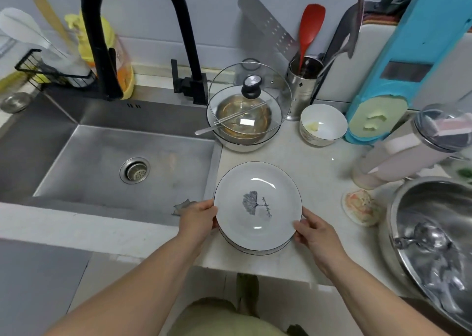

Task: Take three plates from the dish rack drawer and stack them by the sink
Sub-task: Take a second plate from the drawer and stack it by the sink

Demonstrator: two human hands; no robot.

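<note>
A white plate (pixel 258 202) with a dark rim and a grey leaf print is held over the counter just right of the sink (pixel 122 162). Under it the rim of at least one more plate (pixel 255 249) shows, so the plates form a stack; I cannot tell how many lie below. My left hand (pixel 198 217) grips the top plate's left edge and my right hand (pixel 315 229) grips its lower right edge. The dish rack drawer is out of view.
Behind the plates stands a bowl with a glass lid (pixel 249 103) and a spoon. A small white bowl (pixel 323 124), a steel utensil holder (pixel 304 87) and a black faucet (pixel 143 36) stand further back. A large steel basin (pixel 434 246) sits at right.
</note>
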